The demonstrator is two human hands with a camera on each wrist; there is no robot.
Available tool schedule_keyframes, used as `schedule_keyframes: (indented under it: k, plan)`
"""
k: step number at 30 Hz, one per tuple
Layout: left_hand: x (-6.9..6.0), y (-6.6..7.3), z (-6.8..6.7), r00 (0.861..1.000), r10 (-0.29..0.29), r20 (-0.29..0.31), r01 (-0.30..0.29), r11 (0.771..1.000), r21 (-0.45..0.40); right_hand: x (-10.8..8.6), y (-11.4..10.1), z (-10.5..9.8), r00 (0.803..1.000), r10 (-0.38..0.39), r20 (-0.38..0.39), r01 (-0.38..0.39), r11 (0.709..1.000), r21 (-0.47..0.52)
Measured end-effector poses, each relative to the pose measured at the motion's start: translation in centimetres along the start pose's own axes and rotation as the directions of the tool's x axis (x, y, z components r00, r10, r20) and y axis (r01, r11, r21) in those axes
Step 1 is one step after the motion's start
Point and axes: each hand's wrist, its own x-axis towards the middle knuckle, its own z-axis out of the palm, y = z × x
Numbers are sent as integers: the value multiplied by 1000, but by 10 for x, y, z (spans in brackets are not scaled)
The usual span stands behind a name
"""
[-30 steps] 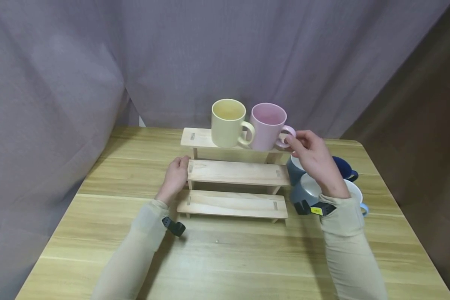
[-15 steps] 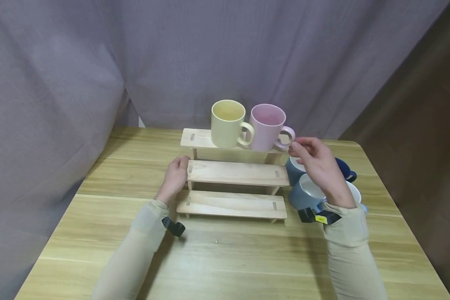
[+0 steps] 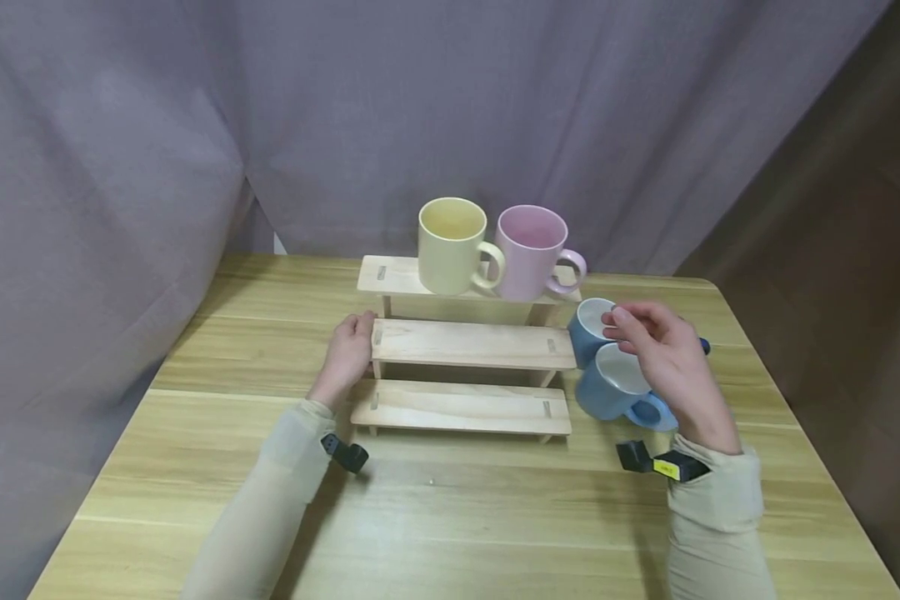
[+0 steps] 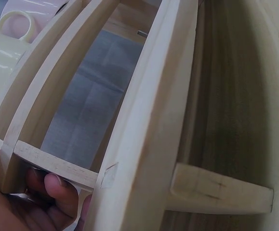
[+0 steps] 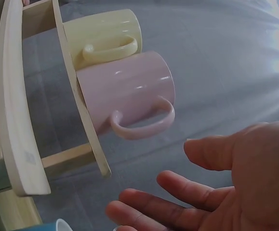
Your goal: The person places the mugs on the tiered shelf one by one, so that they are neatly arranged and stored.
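A three-step wooden rack (image 3: 472,343) stands on the table. My left hand (image 3: 347,357) grips its left end at the middle step; in the left wrist view the fingers (image 4: 62,192) curl around the side piece. A yellow mug (image 3: 444,260) and a pink mug (image 3: 520,271) stand upright on the top step, handles to the right. My right hand (image 3: 675,371) is raised right of the rack, fingers loosely bent and holding nothing. Below it are two blue mugs (image 3: 602,395), partly covered by the hand in the head view.
Behind the right hand, a bit of a dark blue handle (image 3: 705,345) shows. A grey curtain (image 3: 420,100) hangs close behind the rack, and a brown curtain (image 3: 840,292) flanks the right side of the wooden table (image 3: 480,533).
My right hand has let go of the pink mug's handle and moved right and toward me, over the blue mugs. The left hand has stayed on the rack.
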Motion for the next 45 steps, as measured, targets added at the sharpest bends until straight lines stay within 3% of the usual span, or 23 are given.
schedule_keyframes:
  k: [8, 13, 22, 28, 38, 45]
  plan:
    - [0, -1, 1, 1000, 7, 6, -7, 1000, 4, -14, 21, -12, 998, -22, -63, 23, 1000, 13]
    - [0, 0, -1, 1000, 11, 1, -11, 1000, 7, -27, 36, -25, 994, 36, -102, -41, 998, -43]
    - [2, -2, -3, 1000, 11, 6, -11, 1000, 1, -47, 56, -33, 968, 167, -186, -195, 970, -144]
    - [2, -2, -3, 1000, -2, 7, 2, 1000, -1, -56, 65, -34, 964, 150, -221, -197, 958, -209]
    - [0, -1, -1, 1000, -5, -4, 5, 1000, 4, -61, 75, -30, 965, 221, -140, -250, 937, -243]
    - [-2, 0, -1, 1000, 3, -2, -3, 1000, 11, -61, 77, -31, 963, 221, -152, -255, 931, -262]
